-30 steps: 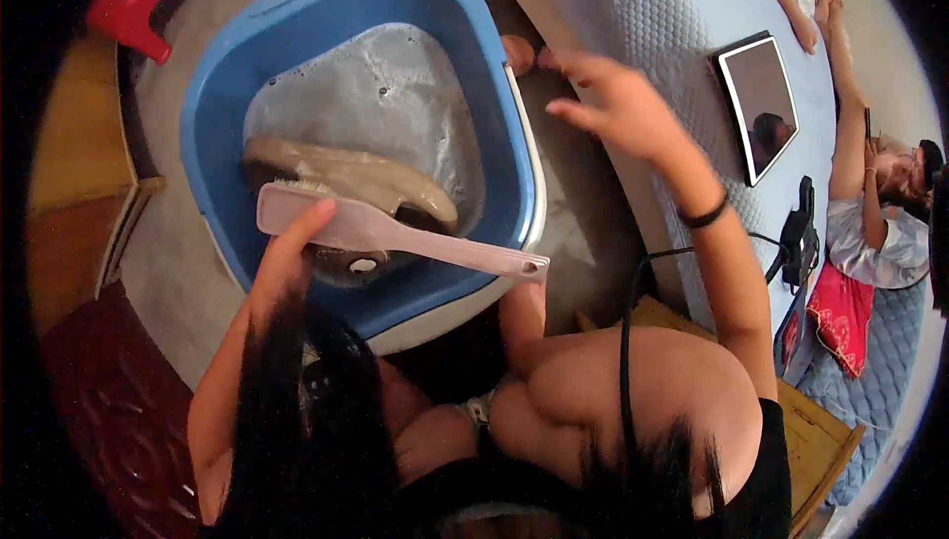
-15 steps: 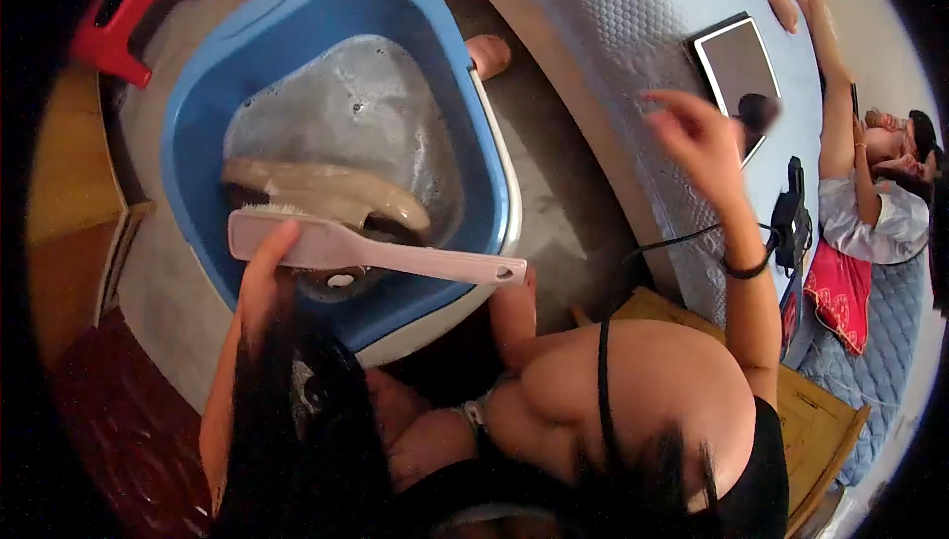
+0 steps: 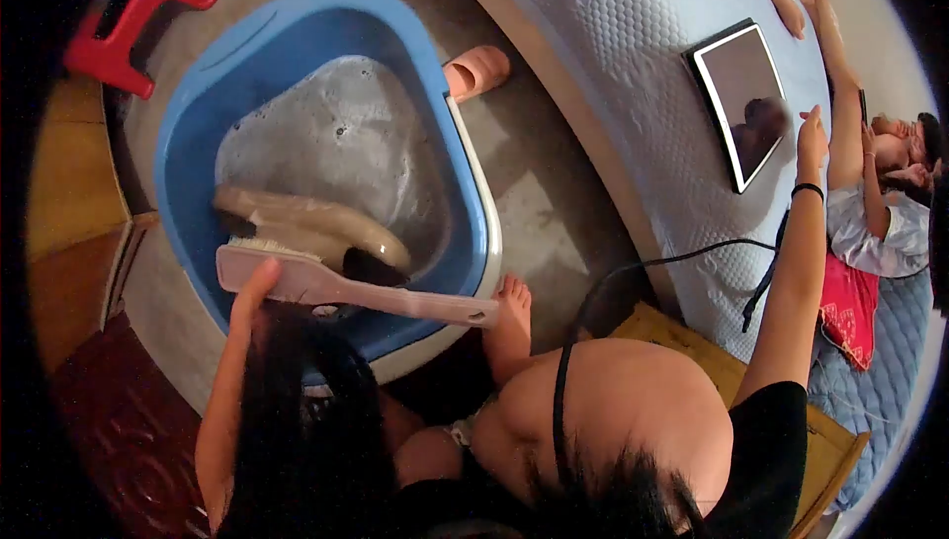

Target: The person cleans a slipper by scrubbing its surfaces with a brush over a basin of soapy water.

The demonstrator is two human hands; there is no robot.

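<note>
My left hand (image 3: 259, 287) grips a pale pink scrubbing brush (image 3: 341, 287) by its head, thumb on the flat back and bristles facing the far side. The brush lies across the near side of a blue basin (image 3: 178, 154), its handle reaching over the rim. Beside the bristles, a wet tan shoe (image 3: 316, 215) sits partly in the cloudy, sudsy water (image 3: 326, 134). My right hand (image 3: 813, 139) is stretched out far to the right, beyond a tablet (image 3: 732, 75) on the bed. Its fingers extend, with nothing visible in them.
A light-blue bed (image 3: 633, 134) runs along the right, with a black cable (image 3: 662, 257) hanging from it. Another person (image 3: 875, 213) lies beyond, near a red cushion (image 3: 848, 317). A red stool (image 3: 129, 30) and wooden furniture (image 3: 74, 203) stand left. A pink slipper (image 3: 479, 73) lies beside the basin.
My right hand has moved right, from in front of the tablet to past its far edge. The black device and cable by my right arm have shifted. My left hand still holds the brush.
</note>
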